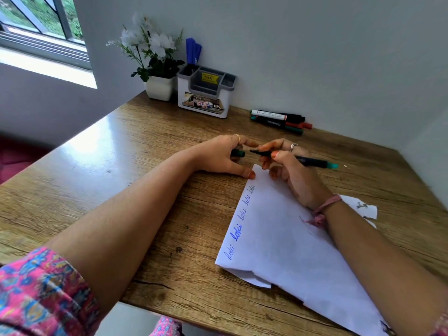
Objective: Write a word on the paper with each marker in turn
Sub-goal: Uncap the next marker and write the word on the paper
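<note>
marker point(300, 161): black barrel, teal end cap at the right, dark tip bare and pointing left; held roughly level just above the far corner of the paper
right hand point(288, 170): fingers curled round the marker's front half, thumb on top, ring on one finger, pink thread band at the wrist
cap point(238, 153): dark with a teal end, apart from the tip, small gap between
left hand point(225, 157): pinches the cap between thumb and fingers, lower fingers rest on the table by the paper's corner
paper point(291, 243): white sheet lying skewed on the table, under the right wrist; same short cursive word repeated along its left edge, one copy bold blue, the others thinner and darker
table point(145, 170): wood grain
spare markers point(278, 118): small pile near the wall, black barrels, red and green ends
organizer point(206, 93): white and grey, blue pens standing in it
flower pot point(158, 87): white, white flowers, left of the organizer
</note>
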Demonstrator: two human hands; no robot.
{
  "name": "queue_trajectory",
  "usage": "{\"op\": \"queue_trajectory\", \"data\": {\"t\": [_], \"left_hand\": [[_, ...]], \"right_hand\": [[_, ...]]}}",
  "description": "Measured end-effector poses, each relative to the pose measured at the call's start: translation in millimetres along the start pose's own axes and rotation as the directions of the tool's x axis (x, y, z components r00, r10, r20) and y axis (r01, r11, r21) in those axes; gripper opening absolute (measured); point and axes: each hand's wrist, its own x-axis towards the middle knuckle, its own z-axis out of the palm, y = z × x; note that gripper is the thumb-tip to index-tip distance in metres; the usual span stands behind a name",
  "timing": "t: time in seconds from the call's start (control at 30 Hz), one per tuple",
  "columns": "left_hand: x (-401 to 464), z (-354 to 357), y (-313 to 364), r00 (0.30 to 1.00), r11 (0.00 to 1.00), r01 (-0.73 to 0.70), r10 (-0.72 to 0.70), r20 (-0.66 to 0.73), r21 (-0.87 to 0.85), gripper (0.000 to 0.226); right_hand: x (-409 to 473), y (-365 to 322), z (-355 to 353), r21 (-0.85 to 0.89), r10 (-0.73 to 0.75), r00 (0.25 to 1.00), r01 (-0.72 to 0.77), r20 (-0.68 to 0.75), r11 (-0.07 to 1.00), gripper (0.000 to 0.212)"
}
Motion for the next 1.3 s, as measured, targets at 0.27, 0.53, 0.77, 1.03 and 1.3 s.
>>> {"op": "queue_trajectory", "data": {"t": [0.27,0.53,0.77,1.03,1.3], "left_hand": [[-0.6,-1.0,1.9,1.0,0.999,-0.009,0.009,0.004,-0.039,0.08],[-2.6,2.3,7.8,0.991,0.992,-0.129,0.128,-0.042,-0.006,0.061],[-8.7,-4.6,8.4,0.982,0.798,-0.154,0.06,-0.178,-0.583,0.028],[-7.3,-7.1,5.4,0.961,0.416,-0.181,-0.116,-0.25,-0.891,0.018],[-5.6,-5.0,6.8,0.941,0.349,-0.213,-0.179,-0.289,-0.912,0.019]], "right_hand": [[-1.5,-1.0,-0.6,-0.06,0.024,0.999,-0.022,0.029,0.998,0.015],[-3.1,-0.1,1.5,-0.059,0.02,1.0,-0.02,0.009,0.998,0.014],[-2.4,-4.8,0.6,0.065,-0.004,0.993,0.012,-0.121,0.998,0.012],[-2.3,-3.9,-4.0,0.225,0.035,0.993,-0.009,-0.109,0.974,0.025],[0.1,-5.0,-1.5,0.26,0.065,0.989,-0.028,-0.136,0.965,0.005]]}}
